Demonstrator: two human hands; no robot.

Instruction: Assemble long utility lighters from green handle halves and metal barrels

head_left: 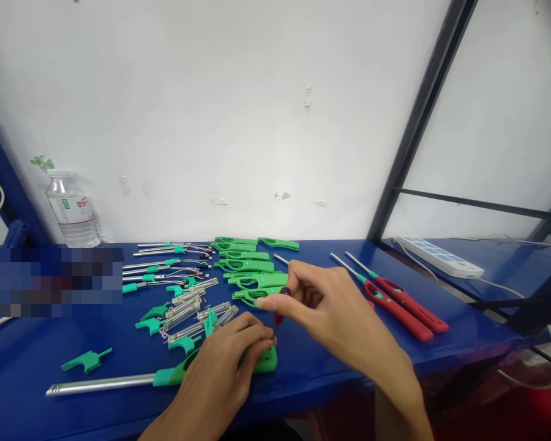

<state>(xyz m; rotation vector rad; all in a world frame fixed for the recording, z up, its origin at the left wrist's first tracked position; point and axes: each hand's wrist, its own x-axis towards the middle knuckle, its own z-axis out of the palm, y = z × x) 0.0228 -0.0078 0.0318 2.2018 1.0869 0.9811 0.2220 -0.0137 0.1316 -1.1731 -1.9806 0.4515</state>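
Two red lighters (408,320) lie beyond the right wrist, near a power strip (441,257). Green shells (257,266) are stacked behind the hands; clear tubes (183,313), metal rods (153,251) and teal triggers (89,361) spread leftward, with a bottle (73,211) by the wall. The green lighter (266,361) lies flat along the table's (312,361) front, its middle hidden under the left hand (229,361), fingers curled over it. The right hand (330,300) pinches a screwdriver (278,318), shaft down at the lighter's handle.
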